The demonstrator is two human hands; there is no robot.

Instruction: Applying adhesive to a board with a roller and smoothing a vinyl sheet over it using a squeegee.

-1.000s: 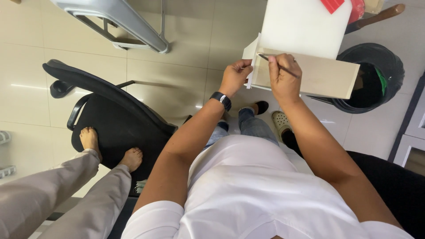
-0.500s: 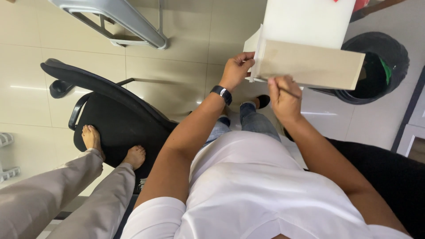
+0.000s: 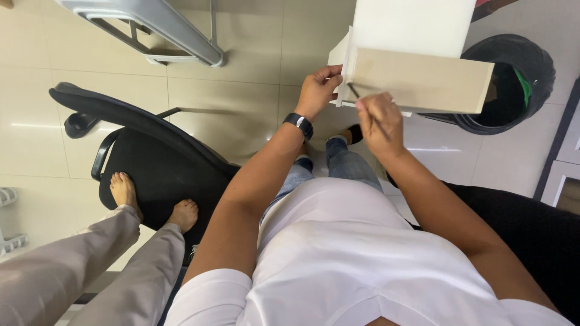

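The panel (image 3: 423, 81) is pinched at its corner by the left hand (image 3: 317, 93), steadied for the thin tool (image 3: 368, 111) gripped in the closed right hand (image 3: 379, 118).

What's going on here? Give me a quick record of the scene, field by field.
View: head camera looking down at a seated person in a white shirt
Left hand: grips the corner of a white and tan panel, black watch on the wrist
Right hand: holds a thin dark tool with its tip against the panel's tan edge
Right of the panel: black bin on the floor
Left side: black office chair with another person's bare feet resting on it
Floor: pale glossy tiles
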